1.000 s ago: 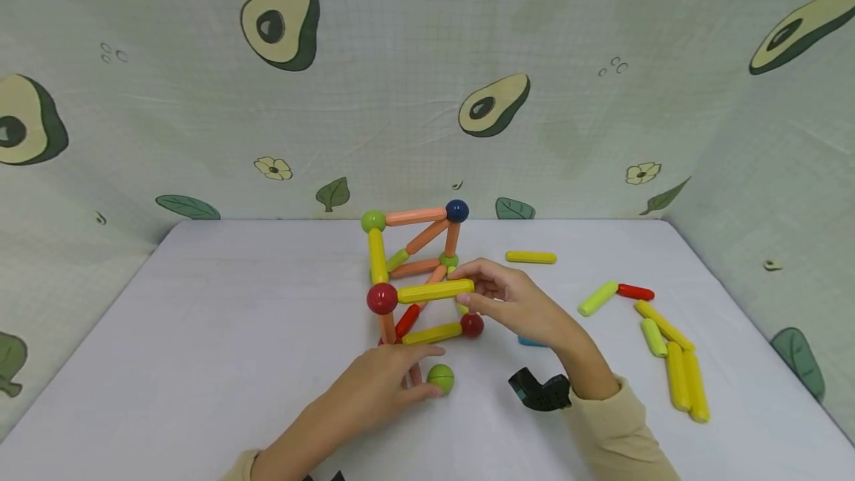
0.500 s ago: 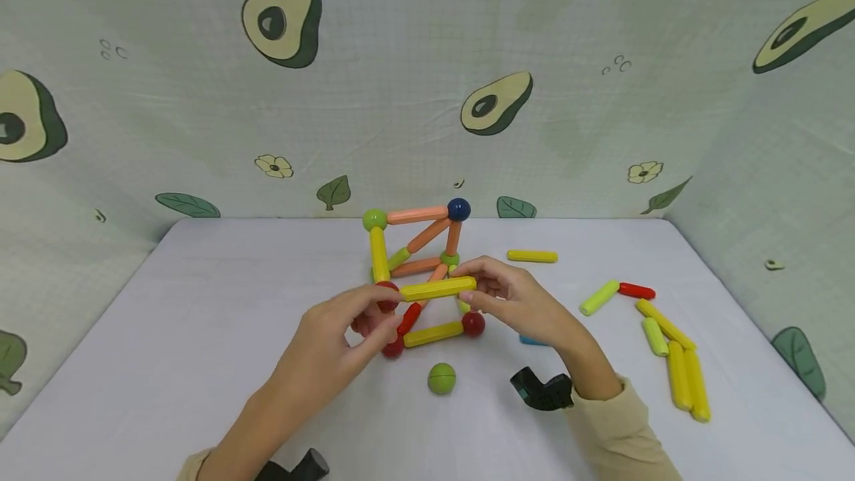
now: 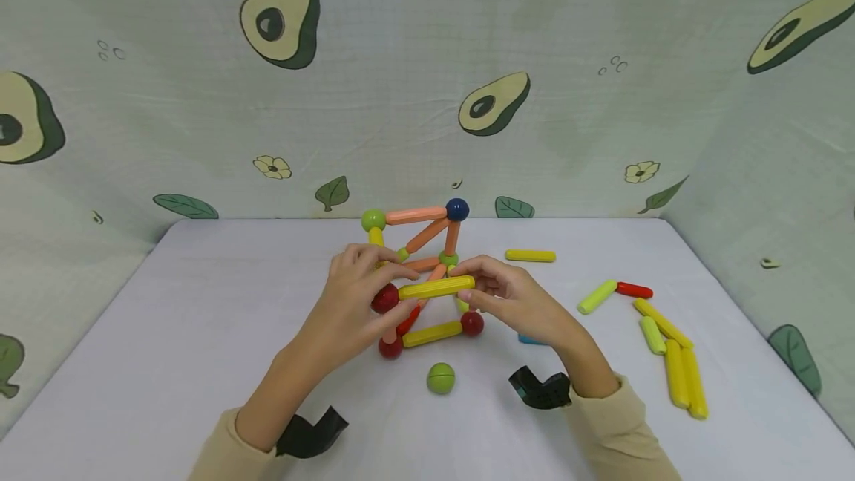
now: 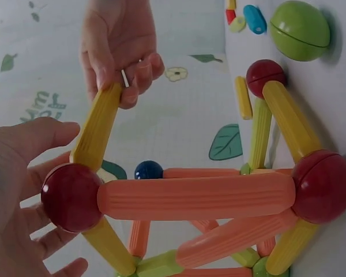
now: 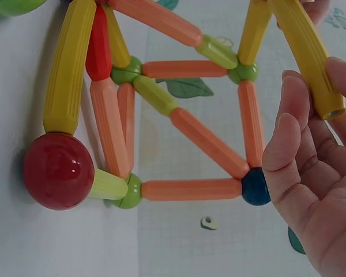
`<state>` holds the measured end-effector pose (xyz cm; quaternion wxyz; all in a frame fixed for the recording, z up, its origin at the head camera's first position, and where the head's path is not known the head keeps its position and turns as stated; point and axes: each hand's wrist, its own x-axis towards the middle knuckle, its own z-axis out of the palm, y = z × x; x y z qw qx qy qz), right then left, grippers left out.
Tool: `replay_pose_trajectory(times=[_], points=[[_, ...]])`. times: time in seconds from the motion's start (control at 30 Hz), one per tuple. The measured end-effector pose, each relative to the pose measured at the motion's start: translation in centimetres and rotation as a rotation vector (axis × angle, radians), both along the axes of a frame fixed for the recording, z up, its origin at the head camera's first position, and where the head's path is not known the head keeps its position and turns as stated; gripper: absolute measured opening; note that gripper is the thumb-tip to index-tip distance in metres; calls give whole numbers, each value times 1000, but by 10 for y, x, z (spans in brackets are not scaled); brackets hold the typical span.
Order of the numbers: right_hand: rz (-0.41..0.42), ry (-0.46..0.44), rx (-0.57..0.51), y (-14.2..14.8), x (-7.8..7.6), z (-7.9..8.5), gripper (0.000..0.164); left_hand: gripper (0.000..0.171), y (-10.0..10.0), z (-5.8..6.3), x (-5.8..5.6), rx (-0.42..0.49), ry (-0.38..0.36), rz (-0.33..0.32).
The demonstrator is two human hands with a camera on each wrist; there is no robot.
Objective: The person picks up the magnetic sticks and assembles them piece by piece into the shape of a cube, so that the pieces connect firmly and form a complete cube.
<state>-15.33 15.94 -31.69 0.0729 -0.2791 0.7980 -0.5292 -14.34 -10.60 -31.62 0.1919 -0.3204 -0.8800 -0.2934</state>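
Observation:
My right hand [image 3: 510, 299] pinches the free end of a yellow magnetic stick [image 3: 437, 288] between thumb and fingers. That stick's other end meets an upper red ball [image 4: 72, 197] on a frame of sticks and balls. My left hand [image 3: 364, 295] is beside this ball, its fingers spread around it without closing. In the left wrist view an orange stick [image 4: 196, 197] runs from the upper ball to a lower red ball [image 4: 324, 186]. A dark blue ball [image 3: 457, 209] and a light green ball [image 3: 373, 220] top the frame's far side. The right wrist view shows the held stick's bare end.
A loose green ball [image 3: 441, 378] lies in front of the frame. One yellow stick [image 3: 531, 255] lies behind at right. Further right lie a red stick [image 3: 634, 290], light green sticks and several yellow sticks [image 3: 677, 373]. A blue piece [image 3: 532, 339] shows beside the right forearm.
My left hand has risen from near the loose green ball and the frame's base to the upper red ball. The right hand keeps its pinch on the yellow stick, almost unmoved.

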Motion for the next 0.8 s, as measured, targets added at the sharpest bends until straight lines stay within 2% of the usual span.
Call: replay_pose_trajectory(times=[0.2,0.33,0.6,0.8], points=[[6,1,-12,2,-1,-2,30,27,6,0,-11,-41,-5,-88],[11,-3,-18,2,-2,-3,30,29,8,-5,-15,-17,-23,-130],[0,-39,5,5,0,1,35,28,9,-12,-17,44,-38,-141],[-5,-93,106,11,-1,2,43,27,9,-12,-18,60,-84,-138]])
